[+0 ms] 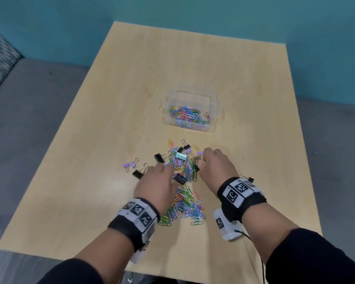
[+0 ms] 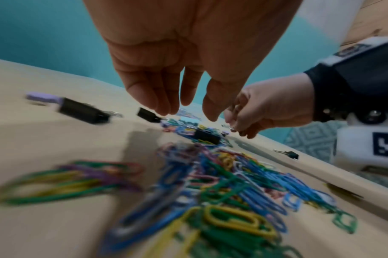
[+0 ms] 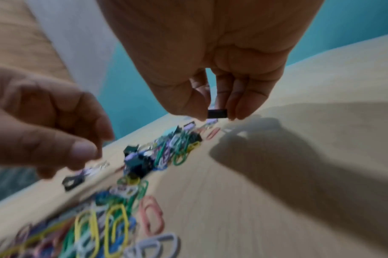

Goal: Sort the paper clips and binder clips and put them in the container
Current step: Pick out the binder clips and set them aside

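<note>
A clear plastic container [image 1: 215, 111] on the wooden table holds several coloured paper clips [image 1: 190, 116]. In front of it lies a mixed pile of paper clips and binder clips [image 1: 183, 166], and a pile of only paper clips [image 1: 184, 204] lies nearer me. My right hand [image 1: 203, 160] is at the mixed pile's right edge. In the right wrist view, my right hand [image 3: 217, 116] pinches a small black binder clip [image 3: 217, 113] between thumb and fingers, just above the table. My left hand [image 1: 166, 168] hovers over the pile's left side. Its fingers [image 2: 164, 104] hang relaxed and hold nothing.
Black binder clips [image 1: 159, 158] [image 1: 137, 174] and small purple ones [image 1: 129, 165] lie left of the pile, and a mint one [image 1: 181, 155] lies on top of it. Another small black clip [image 1: 249, 178] lies by my right wrist. A grey sofa and a teal wall surround the table [image 1: 111, 99].
</note>
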### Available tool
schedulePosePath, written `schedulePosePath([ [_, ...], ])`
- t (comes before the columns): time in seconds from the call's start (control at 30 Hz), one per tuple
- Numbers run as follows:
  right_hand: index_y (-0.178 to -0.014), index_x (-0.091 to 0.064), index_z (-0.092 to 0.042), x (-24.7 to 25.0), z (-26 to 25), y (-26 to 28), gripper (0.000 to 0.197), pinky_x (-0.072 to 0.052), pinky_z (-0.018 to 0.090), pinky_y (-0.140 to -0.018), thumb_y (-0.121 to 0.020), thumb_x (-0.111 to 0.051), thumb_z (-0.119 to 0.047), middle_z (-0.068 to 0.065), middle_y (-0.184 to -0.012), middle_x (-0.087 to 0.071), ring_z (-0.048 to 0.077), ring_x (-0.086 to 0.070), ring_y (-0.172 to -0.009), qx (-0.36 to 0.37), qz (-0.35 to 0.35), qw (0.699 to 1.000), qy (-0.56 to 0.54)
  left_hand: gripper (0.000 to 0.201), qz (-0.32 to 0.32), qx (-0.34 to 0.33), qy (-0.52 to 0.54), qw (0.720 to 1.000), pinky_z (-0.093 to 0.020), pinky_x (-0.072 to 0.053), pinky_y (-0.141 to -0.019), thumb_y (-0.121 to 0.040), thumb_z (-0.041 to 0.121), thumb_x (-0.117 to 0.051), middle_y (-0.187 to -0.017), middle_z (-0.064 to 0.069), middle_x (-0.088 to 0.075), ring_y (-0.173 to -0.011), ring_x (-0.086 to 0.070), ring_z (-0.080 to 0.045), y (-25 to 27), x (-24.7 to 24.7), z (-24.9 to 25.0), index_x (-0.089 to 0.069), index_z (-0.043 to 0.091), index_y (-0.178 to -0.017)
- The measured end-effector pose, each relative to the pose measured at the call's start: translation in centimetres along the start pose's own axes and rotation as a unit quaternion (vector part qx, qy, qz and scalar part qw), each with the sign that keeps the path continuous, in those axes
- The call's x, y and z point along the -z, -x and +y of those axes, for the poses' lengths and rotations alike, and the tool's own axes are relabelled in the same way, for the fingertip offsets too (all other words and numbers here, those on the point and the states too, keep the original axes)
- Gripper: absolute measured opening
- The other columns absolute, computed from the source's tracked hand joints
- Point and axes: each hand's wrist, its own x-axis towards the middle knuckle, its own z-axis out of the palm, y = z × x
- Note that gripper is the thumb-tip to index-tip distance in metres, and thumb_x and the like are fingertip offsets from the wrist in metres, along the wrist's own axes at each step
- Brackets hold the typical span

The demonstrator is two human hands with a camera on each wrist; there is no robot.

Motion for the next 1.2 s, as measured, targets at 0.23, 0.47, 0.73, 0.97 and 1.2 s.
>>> schedulePosePath([
  [0.23, -0.094, -0.051, -0.013, 0.9, 5.6, 3.0, 0.021, -0.041, 0.036, -0.067, -0.075, -0.048, -0.004, 0.008, -0.097, -0.049, 0.028, -0.044, -0.085, -0.097, 0.034, 0.994, 0.035, 0.038, -0.058, -0.005, -0.080, 0.995, -0.036, -0.043, -0.078, -0.088, 0.032, -0.049, -0.120, -0.006, -0.050, -0.105, -0.047, -0.027, -2.1, -2.0, 2.6, -0.039, 0.019, -0.123],
  [0.47, -0.107, -0.059, -0.003, -1.5, 2.9, 4.8, 0.042, -0.048, 0.045, -0.084, -0.065, -0.052, 0.002, 0.015, -0.111, -0.057, 0.036, -0.050, -0.106, 0.154, 0.013, 0.981, 0.119, 0.019, -0.037, 0.008, 0.002, 0.999, -0.032, -0.038, -0.064, -0.085, 0.023, -0.049, -0.100, -0.004, -0.053, -0.086, -0.049, -0.023, -1.9, -0.6, 2.7, -0.041, 0.017, -0.101],
  [0.73, -0.126, -0.048, -0.003, -1.7, 2.1, 3.4, 0.052, -0.034, 0.048, -0.107, -0.074, -0.049, -0.001, 0.019, -0.145, -0.040, 0.037, -0.033, -0.135, 0.164, -0.038, 0.981, 0.101, 0.018, -0.138, 0.206, 0.327, 0.912, -0.032, -0.047, -0.056, -0.070, 0.028, -0.064, -0.070, -0.002, -0.064, -0.056, -0.058, -0.019, -1.8, 0.8, 0.1, -0.055, 0.019, -0.083],
  [0.97, -0.122, -0.049, -0.005, -1.8, 3.0, 5.5, 0.053, -0.036, 0.043, -0.105, -0.069, -0.050, -0.001, 0.017, -0.135, -0.047, 0.035, -0.040, -0.127, 0.110, -0.013, 0.990, 0.082, 0.009, -0.201, 0.304, 0.584, 0.725, -0.023, -0.041, -0.046, -0.085, 0.014, -0.061, -0.070, -0.013, -0.055, -0.049, -0.053, -0.019, -1.8, 1.9, -0.8, -0.058, 0.007, -0.082],
  [1.2, -0.127, -0.047, -0.009, -3.5, 1.6, 9.4, 0.063, -0.042, 0.044, -0.101, -0.064, -0.054, -0.006, 0.016, -0.130, -0.051, 0.036, -0.046, -0.123, 0.146, -0.028, 0.985, 0.091, 0.010, -0.028, 0.234, 0.180, 0.955, -0.031, -0.046, -0.063, -0.076, 0.030, -0.063, -0.076, 0.003, -0.063, -0.070, -0.059, -0.018, 0.6, 2.0, -5.1, -0.058, 0.023, -0.081],
])
